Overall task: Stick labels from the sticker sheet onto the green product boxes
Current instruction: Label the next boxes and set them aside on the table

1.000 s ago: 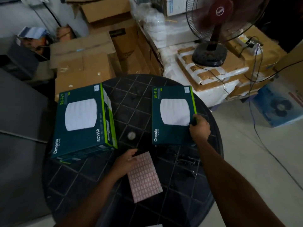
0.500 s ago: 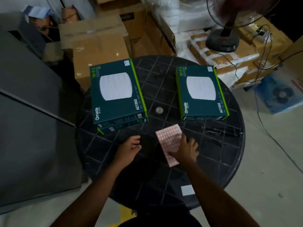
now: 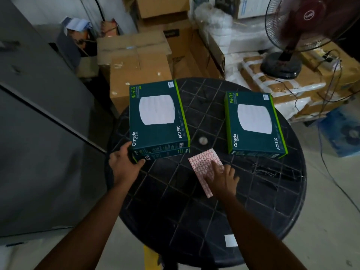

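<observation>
Two green product boxes lie flat on a round black table (image 3: pixel 253 201). The left stack of boxes (image 3: pixel 157 117) sits at the table's left edge; my left hand (image 3: pixel 124 162) grips its near left corner, thumb on the front face. The right box (image 3: pixel 253 123) lies untouched at the right. Between them, nearer to me, is the pink sticker sheet (image 3: pixel 202 162). My right hand (image 3: pixel 222 176) rests on the sheet with straight fingers spread over its lower half, hiding that part.
Cardboard cartons (image 3: pixel 136 61) crowd the floor behind the table. A standing fan (image 3: pixel 303 26) with trailing cables is at the back right. A grey cabinet (image 3: pixel 39 117) stands close on the left. A small white patch (image 3: pixel 230 240) lies on the table's near edge.
My left hand moved from the bare table up to the left box's near corner and took hold of it. My right hand stays on the sticker sheet. The camera view shifted.
</observation>
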`<control>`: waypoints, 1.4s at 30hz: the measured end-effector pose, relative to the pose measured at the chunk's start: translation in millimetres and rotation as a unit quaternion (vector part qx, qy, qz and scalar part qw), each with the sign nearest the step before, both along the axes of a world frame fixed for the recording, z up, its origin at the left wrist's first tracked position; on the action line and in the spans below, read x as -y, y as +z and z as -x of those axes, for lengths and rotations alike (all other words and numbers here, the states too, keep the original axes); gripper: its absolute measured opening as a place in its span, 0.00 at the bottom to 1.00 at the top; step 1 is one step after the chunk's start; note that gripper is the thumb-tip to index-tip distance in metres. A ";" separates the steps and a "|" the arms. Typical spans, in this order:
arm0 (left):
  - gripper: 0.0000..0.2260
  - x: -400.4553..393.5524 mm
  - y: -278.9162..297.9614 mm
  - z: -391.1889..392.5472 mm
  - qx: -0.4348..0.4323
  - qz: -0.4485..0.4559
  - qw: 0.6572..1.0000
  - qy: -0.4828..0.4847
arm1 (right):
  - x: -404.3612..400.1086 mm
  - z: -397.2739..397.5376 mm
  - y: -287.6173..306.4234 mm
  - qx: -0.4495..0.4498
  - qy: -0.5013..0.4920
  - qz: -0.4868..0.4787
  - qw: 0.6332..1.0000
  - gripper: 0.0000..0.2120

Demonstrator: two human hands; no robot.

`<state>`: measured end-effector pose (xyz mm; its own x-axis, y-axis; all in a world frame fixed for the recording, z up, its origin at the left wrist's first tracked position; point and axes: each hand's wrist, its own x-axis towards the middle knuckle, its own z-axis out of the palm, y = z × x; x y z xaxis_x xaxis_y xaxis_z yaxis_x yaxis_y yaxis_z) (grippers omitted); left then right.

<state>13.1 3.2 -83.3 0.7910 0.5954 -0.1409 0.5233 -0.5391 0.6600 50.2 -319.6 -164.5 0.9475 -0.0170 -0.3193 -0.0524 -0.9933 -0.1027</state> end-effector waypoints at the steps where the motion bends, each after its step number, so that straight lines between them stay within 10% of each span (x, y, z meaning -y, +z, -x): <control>1: 0.37 -1.9 -2.2 -5.2 -0.016 0.015 1.000 -0.016 | -5.8 0.0 1.6 0.019 0.010 -0.021 1.000 0.30; 6: 0.44 0.2 -8.9 -20.0 0.005 0.140 0.990 -0.033 | -32.7 1.4 4.1 0.040 0.009 -0.187 0.981 0.21; 11: 0.40 8.9 -14.6 -31.2 0.042 0.239 0.969 0.050 | -74.8 -38.5 32.2 -0.054 -0.111 -0.480 0.869 0.29; 15: 0.26 6.9 -15.8 -40.6 0.063 0.276 0.943 0.177 | -72.1 -67.1 40.3 0.051 -0.188 -0.316 0.929 0.29; 19: 0.15 40.5 -24.8 -21.7 0.006 0.129 0.970 0.205 | 2.7 -72.8 49.3 0.162 -0.367 -0.184 0.897 0.28; 22: 0.04 99.6 -49.1 -3.1 -0.109 0.122 0.978 -0.132 | 62.8 -75.5 32.3 0.096 -0.156 -0.023 0.983 0.35; 25: 0.16 155.6 -79.6 0.6 -0.127 0.015 0.940 -0.318 | 86.6 -87.6 20.3 0.025 0.053 0.078 0.995 0.41; 31: 0.29 205.9 -112.6 -8.2 -0.124 -0.133 0.904 -0.386 | 88.3 -121.0 13.3 0.025 0.205 0.152 0.966 0.30; 42: 0.28 226.8 -113.0 -54.6 -0.104 -0.149 0.898 -0.400 | 78.0 -140.9 53.8 0.019 0.302 0.097 0.948 0.23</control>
